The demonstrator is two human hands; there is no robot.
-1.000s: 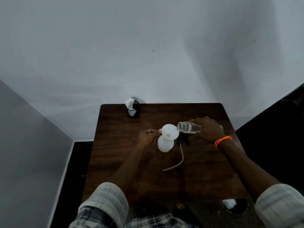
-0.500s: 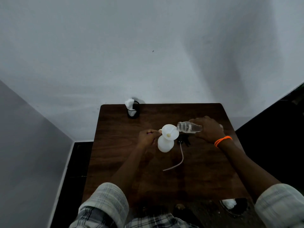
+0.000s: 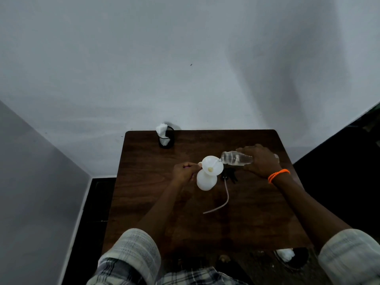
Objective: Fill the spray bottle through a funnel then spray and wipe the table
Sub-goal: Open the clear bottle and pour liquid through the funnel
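The right hand [image 3: 262,161] grips the clear bottle [image 3: 236,157], tipped as before at the funnel [image 3: 211,166] the left hand [image 3: 185,171] pinches atop the mid-table spray bottle [image 3: 206,180], so nothing has shifted and filling likely continues.

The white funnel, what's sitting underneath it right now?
The funnel sits in the neck of the white spray bottle, which stands on the table. The funnel's bowl covers the bottle's mouth, and the opaque bottle hides its liquid level.
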